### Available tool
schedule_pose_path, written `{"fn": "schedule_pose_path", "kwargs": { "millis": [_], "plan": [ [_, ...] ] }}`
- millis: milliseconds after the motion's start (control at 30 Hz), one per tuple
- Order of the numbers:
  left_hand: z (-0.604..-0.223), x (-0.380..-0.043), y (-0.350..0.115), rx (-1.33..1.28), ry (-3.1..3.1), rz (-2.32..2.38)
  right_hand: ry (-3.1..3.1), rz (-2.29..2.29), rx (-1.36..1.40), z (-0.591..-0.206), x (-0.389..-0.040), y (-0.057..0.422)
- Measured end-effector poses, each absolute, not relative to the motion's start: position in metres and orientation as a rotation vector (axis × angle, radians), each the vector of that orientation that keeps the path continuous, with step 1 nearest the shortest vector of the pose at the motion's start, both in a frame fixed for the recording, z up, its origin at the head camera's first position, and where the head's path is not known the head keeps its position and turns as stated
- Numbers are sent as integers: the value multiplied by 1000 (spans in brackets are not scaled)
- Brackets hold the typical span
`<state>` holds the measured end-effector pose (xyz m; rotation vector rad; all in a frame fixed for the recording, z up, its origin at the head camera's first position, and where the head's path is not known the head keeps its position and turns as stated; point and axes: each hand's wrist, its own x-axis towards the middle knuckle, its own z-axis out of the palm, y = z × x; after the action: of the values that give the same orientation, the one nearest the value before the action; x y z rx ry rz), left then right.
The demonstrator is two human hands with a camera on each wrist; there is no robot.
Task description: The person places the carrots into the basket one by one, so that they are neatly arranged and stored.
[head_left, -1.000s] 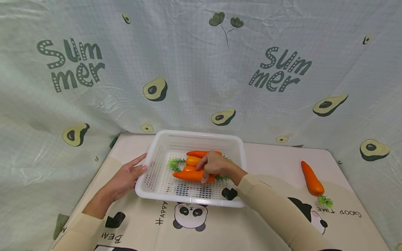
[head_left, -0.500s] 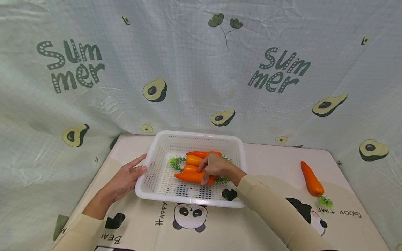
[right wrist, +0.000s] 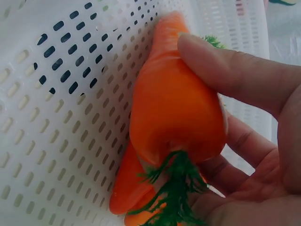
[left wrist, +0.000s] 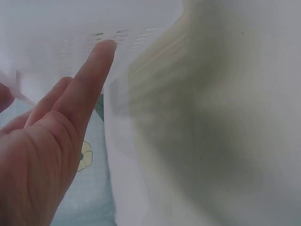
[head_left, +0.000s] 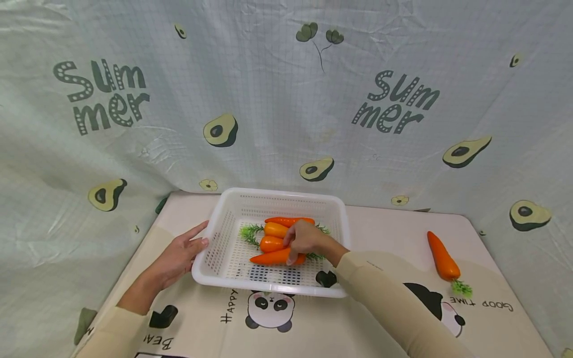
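A white plastic basket [head_left: 268,287] with slotted walls stands on the table. My left hand [head_left: 178,256] rests against its left side; in the left wrist view a straight finger [left wrist: 96,70] touches the outer wall. Inside the basket, my right hand [head_left: 304,239] holds the nearest orange carrot [head_left: 270,258] between thumb and fingers. The right wrist view shows that carrot's thick end and green leafy top [right wrist: 176,188]. Several other carrots lie in a row behind it, among them one at the back [head_left: 286,220] and a lighter one [head_left: 274,229]; the right hand partly covers them.
One more carrot [head_left: 443,258] lies on the table to the right of the basket, its leafy top toward me. A printed cloth [head_left: 268,74] hangs behind the table. The tabletop cover [head_left: 215,343] carries panda prints and lettering.
The carrot in my right hand has shifted slightly toward me, its tip moving nearer the basket's front and a little right. The left hand stays in place at the basket's side.
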<state>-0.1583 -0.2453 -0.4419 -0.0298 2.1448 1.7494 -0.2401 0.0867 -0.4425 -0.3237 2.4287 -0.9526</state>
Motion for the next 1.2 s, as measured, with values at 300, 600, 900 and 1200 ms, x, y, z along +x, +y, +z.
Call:
{"fn": "schedule_pose_path", "kwargs": {
  "millis": [300,600,900,1200],
  "plan": [
    [-443,-159,-245,-29,2147,1746,2489,-816,-375,-443,-238,86],
    [-443,-158,-245,-36,2143,1748,2552,-698,-407,-440,-237,89],
    [-443,-159,-246,-41,2133,1753,2538,-875,-332,-435,-242,102],
    [-442,-158,-244,-52,2134,1743,2345,-1274,-243,-416,-241,123]
  ]
}}
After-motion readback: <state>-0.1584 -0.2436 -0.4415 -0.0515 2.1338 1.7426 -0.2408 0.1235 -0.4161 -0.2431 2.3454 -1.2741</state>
